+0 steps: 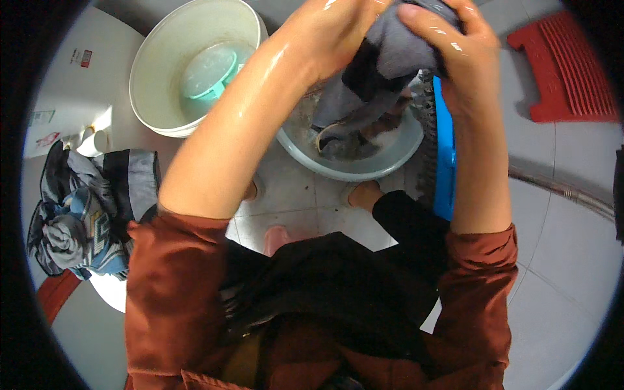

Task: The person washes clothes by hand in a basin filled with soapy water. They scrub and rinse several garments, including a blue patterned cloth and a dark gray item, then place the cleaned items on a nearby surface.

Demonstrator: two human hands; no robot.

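Both wet hands hold a bunched dark grey and black cloth (404, 48) at the top of the view. My left hand (341, 34) is at its left side, with the fingers partly hidden behind the cloth and the picture's edge. On the right, my right hand (463, 44) grips the same cloth, thumb on top. The cloth hangs down over a pale round basin (341, 173) that holds water and dark fabric. Beside the basin, below my right forearm, stands a blue plastic item with dark bristles (444, 165), partly hidden by the arm.
A white bucket (151, 87) with cloudy water and a mint-green dipper (214, 87) stands at the upper left. Grey and blue clothes (97, 209) lie piled at the left. A red slatted plastic piece (560, 73) is at the upper right. Feet flank the basin on a tiled floor (287, 200).
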